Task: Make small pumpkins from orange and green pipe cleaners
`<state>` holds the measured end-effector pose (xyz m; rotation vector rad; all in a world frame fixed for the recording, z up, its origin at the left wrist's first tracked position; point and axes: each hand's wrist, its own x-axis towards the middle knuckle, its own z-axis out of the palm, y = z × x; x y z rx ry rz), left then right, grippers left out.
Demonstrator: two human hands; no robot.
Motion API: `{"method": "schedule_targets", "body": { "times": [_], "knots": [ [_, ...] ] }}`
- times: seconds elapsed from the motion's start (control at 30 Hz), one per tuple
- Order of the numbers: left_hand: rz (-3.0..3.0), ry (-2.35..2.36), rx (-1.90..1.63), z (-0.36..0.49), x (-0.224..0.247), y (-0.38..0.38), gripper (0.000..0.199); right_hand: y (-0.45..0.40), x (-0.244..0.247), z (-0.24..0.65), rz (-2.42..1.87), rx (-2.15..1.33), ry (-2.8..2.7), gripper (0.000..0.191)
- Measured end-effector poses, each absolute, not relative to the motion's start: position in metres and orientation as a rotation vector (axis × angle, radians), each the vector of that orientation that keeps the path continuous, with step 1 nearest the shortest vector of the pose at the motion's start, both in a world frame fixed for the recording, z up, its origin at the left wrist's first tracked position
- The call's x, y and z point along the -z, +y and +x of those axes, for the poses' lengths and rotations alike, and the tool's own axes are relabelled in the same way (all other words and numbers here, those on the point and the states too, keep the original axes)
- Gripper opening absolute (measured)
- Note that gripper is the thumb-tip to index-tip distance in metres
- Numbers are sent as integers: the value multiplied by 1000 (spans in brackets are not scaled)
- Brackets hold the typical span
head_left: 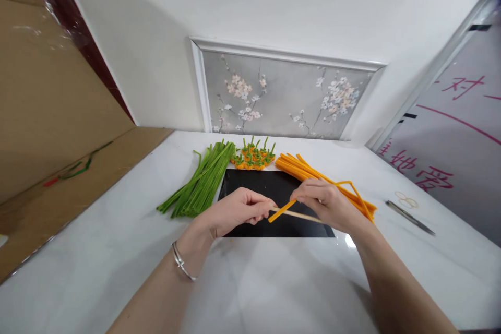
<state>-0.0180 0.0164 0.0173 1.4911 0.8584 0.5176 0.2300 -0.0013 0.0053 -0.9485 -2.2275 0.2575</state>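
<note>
Head view: above the black mat (252,183), the left hand (240,209) is nearly closed, pinching a thin wooden stick (301,215) that points between three and four o'clock. The right hand (327,201), fingers also bent together, grips an orange strip (282,210); its free end points to eight o'clock, crossing before the stick. From the mat, a green bundle (205,182) lies at ten, small orange-green pieces (254,156) near eleven, an orange bundle (300,168) at two.
</note>
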Motion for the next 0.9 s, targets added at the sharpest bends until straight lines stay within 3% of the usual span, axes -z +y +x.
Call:
{"method": "schedule_targets", "body": {
  "times": [0.37, 0.67, 0.9],
  "knots": [
    [1593, 805, -422, -9, -26, 7, 17, 3, -3, 229, -997, -256, -2208, 21],
    [1430, 779, -629, -3, -15, 9, 19, -3, 2, 216, -906, -146, -2249, 43],
    [1336, 758, -609, -2, -16, 7, 20, -2, 8, 202, -693, -74, -2097, 24]
  ]
}}
